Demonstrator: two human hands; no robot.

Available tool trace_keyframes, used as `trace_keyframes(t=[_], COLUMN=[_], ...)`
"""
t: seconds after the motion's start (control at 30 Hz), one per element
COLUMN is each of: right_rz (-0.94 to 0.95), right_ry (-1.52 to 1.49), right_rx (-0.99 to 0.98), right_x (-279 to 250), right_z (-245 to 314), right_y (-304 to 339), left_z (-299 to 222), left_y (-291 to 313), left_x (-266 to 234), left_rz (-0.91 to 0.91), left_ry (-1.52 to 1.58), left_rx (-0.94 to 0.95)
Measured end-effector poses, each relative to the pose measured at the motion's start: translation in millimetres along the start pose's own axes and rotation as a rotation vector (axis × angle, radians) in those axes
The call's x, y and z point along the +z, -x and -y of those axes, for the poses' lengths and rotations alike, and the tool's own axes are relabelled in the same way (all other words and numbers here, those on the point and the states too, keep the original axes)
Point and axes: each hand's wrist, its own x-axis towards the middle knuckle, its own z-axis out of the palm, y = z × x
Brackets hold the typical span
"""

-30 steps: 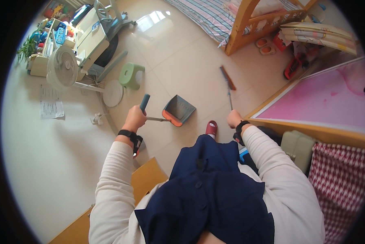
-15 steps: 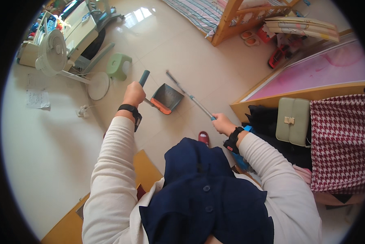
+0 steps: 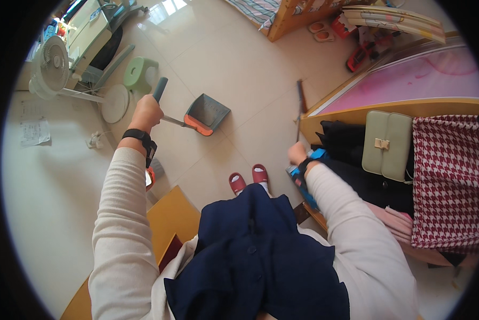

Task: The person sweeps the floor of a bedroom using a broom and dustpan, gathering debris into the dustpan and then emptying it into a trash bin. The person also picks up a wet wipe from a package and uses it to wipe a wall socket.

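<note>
My left hand (image 3: pixel 146 113) is closed round the grey handle of a long-handled dustpan (image 3: pixel 209 114). Its grey pan with an orange edge strip is in front of my feet, open side facing away to the right. My right hand (image 3: pixel 298 153) grips the thin stick of a broom (image 3: pixel 298 127). The broom's dark, narrow head reaches the tiles beside the corner of the wooden-edged pink panel. Motion slightly smears the right hand and stick.
A green stool (image 3: pixel 140 73) and a white standing fan (image 3: pixel 53 66) are at the far left. On the right lie a pale green handbag (image 3: pixel 387 145), dark clothes and a houndstooth cloth (image 3: pixel 448 181). A wooden bed frame (image 3: pixel 282 18) and orange slippers (image 3: pixel 321 32) are at the back.
The broom has swung to the right, from near the dustpan to the pink panel's edge. The dustpan and my left hand appear a little farther left. Both my red slippers now show.
</note>
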Motion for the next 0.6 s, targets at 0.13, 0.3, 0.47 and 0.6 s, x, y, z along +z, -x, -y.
trace_keyframes(t=[0.13, 0.3, 0.47, 0.6], right_rz=[-0.054, 0.183, 0.168, 0.088], right_ry=[-0.286, -2.279, -2.281, -2.086], right_rx=[-0.314, 0.551, 0.454, 0.427], right_x=[-23.4, -97.8, -133.6, -114.3], right_z=[80.4, 83.0, 47.3, 41.7], right_y=[13.3, 64.0, 63.2, 95.5], left_z=[-6.4, -12.6, -6.3, 2.0], left_y=[2.6, 7.9, 32.4, 61.0], left_x=[4.0, 13.0, 23.2, 22.0], left_rz=[-0.028, -0.040, -0.033, -0.013], left_ry=[-0.018, -0.060, -0.058, -0.102], left_rx=[0.033, 0.032, 0.038, 0.130])
